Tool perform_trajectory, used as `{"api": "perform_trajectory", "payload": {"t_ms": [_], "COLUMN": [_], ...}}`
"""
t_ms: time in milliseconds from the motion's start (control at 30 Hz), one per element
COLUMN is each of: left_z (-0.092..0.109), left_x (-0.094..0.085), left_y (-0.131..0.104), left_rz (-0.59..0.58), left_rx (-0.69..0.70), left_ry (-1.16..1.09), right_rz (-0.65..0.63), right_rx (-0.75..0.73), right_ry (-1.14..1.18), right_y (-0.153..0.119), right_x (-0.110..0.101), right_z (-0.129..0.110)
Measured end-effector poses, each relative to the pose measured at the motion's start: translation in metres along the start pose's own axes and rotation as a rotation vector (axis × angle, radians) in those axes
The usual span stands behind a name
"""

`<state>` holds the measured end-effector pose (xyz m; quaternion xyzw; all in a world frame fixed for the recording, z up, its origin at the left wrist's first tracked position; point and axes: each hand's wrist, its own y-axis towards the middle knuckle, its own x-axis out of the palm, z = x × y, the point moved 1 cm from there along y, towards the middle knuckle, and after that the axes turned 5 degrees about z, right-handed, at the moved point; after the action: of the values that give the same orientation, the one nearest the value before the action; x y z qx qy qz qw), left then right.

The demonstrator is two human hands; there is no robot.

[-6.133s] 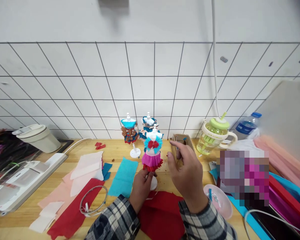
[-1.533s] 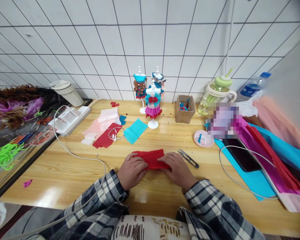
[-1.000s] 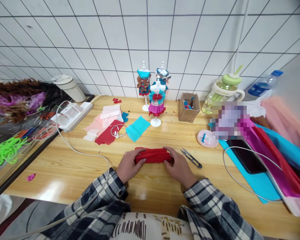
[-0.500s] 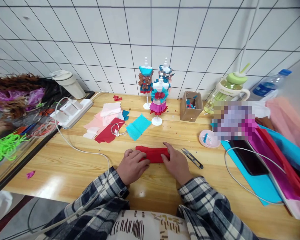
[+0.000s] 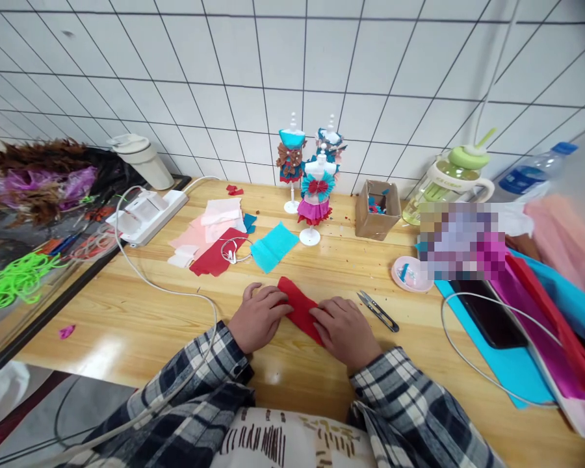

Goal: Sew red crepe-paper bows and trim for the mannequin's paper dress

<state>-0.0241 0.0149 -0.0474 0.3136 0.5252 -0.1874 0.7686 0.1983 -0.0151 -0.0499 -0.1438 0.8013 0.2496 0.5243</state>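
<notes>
A folded strip of red crepe paper lies slantwise on the wooden table in front of me. My left hand has its bent fingers and thumb closed on the strip's left edge. At the other side, my right hand grips the right edge, its fingers curled over the lower end. Just right of that hand lies a pair of thread snips. Beyond my hands are a turquoise paper piece, a darker red piece and pale pink pieces.
Three small dress-form stands in paper outfits stand at the back, beside a cardboard box. At right are a pink dish, phone and drink bottle. A power strip and its white cable lie left.
The red strip has turned from lying crosswise to slanting, its far end at the left. My right hand has come down over its lower end. The view has shifted slightly.
</notes>
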Motion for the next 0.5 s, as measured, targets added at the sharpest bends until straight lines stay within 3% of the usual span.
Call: {"api": "perform_trajectory", "payload": {"t_ms": [67,200,367,433,500], "left_z": [-0.001,0.001,0.000,-0.002,-0.004], "left_x": [0.000,0.003,0.007,0.007,0.005], "left_y": [-0.001,0.000,-0.004,-0.007,-0.009], "left_rz": [0.010,0.017,0.044,0.110,0.254], "left_rx": [-0.017,-0.027,-0.029,-0.132,-0.359], "left_ry": [0.001,-0.004,-0.034,-0.155,-0.414], "right_rz": [-0.006,0.121,0.040,0.030,0.048], "right_rx": [0.037,0.318,0.437,0.451,0.464], "right_ry": [0.025,0.057,0.023,0.107,0.283], "right_y": [-0.001,0.011,0.038,0.044,0.045], "right_x": [0.000,0.004,0.019,0.021,0.017], "right_z": [-0.005,-0.012,-0.017,-0.017,-0.016]}}
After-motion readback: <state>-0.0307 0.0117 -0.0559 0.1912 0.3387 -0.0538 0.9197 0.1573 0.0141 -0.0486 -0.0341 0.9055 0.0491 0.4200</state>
